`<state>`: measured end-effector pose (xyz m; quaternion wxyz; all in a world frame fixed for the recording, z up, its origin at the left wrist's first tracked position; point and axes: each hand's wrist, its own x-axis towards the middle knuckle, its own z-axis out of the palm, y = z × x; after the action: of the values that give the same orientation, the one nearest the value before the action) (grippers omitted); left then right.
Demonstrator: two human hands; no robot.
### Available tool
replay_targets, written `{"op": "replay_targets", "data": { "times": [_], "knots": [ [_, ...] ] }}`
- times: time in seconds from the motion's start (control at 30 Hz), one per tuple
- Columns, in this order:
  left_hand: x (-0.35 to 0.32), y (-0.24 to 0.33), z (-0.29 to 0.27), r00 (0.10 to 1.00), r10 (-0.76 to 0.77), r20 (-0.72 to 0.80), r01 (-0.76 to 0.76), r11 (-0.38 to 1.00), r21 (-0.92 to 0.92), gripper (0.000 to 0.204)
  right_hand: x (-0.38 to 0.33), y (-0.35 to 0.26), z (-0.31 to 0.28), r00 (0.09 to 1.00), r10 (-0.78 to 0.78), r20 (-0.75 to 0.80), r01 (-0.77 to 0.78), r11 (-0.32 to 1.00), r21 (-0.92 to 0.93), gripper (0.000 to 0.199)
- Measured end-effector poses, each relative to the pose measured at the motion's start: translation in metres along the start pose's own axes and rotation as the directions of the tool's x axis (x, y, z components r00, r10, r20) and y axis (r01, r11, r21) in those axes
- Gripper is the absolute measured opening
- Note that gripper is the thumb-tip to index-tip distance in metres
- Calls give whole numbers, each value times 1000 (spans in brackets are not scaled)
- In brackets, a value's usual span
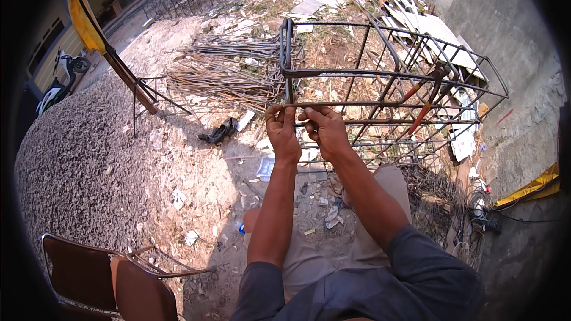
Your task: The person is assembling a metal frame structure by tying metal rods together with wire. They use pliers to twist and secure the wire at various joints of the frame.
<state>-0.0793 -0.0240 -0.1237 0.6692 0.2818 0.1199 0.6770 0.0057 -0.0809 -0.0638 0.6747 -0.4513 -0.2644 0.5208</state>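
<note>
In front of me stands a cage of dark steel rebar [348, 74], made of long bars and rectangular stirrups. At its near left corner my left hand [284, 138] is closed, thumb and fingertips up against the bars. Just to its right, my right hand [328, 132] is closed in a pinch below the end of a long bar. What lies between the fingers of either hand is too small or hidden to make out. Pincers [426, 109] with red handles hang on the right part of the cage.
A pile of bent rebar pieces [229, 71] lies beyond my hands to the left. Gravel [77, 142] is heaped at the left, near a brown chair [80, 270]. A concrete wall [505, 35] runs along the right, with boards [437, 32] and loose wire [437, 193] beside it.
</note>
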Motion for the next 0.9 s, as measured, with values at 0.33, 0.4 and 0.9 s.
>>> {"op": "replay_targets", "data": {
  "times": [0.33, 0.4, 0.9],
  "knots": [
    [-4, -14, 11, 964, 183, -191, -147, 970, 192, 18, -8, 17, 15, 993, -105, -54, 109, 992, 67, 18],
    [-3, -19, 20, 944, 245, -222, -203, 959, 197, 19, -12, 21, 18, 928, -355, -109, 318, 911, -264, 20],
    [-15, 1, 40, 928, 270, -258, -188, 935, 300, 17, -4, 33, 8, 916, -394, -82, 380, 913, -147, 14]
  ]
}}
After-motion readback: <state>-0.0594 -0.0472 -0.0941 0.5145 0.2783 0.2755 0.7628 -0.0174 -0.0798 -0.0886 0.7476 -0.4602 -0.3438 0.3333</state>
